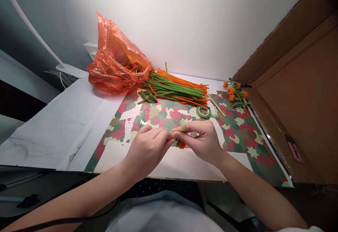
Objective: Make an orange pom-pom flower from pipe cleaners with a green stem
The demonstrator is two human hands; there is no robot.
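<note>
My left hand (pixel 150 144) and my right hand (pixel 204 140) meet above the table, fingertips pinched close together. Between them hangs a small orange pipe-cleaner flower (pixel 181 144) with a bit of green beside it; its stem is mostly hidden by the fingers. A short strip of pale green floral tape (pixel 183 125) sticks up from my right thumb and forefinger. My left fingers are closed at the flower's stem. Just beyond my right hand lies a roll of green floral tape (pixel 200 113), its loose end pointing right.
Behind lie green pipe cleaners (pixel 182 89) and orange pipe cleaners (pixel 196 84), beside an orange plastic bag (pixel 111 66) holding more flowers. A wooden stick (pixel 216 105) rests near the tape. Right, a flower spray (pixel 235 92) lies by a cardboard wall (pixel 298 101).
</note>
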